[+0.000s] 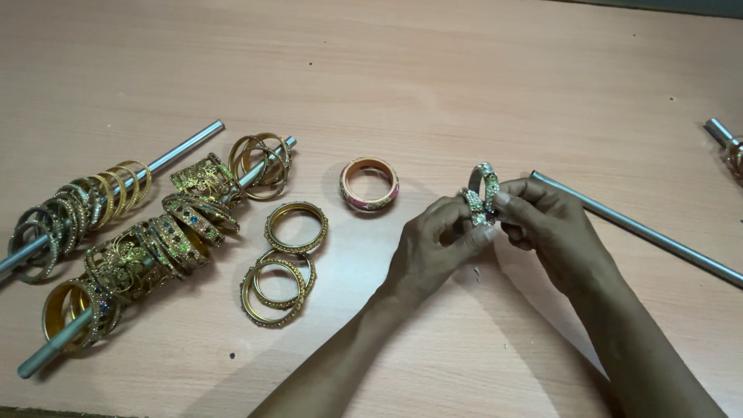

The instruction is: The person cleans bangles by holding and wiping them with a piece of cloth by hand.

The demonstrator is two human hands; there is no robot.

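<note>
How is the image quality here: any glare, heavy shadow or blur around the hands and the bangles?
Head view: light is even and soft, with faint shadows under the forearms on the table. The left hand and right hand are sharp enough; the silver bangles they pinch glint, hiding fine detail. The rod at the right edge is cropped and slightly blurred.

No packages, labels, signs or screens are showing anywhere on the desk [433, 70] right now.

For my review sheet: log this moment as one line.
left hand: holds stone-set bangles | right hand: same bangles | loose pink bangle, bare rod on table
</note>
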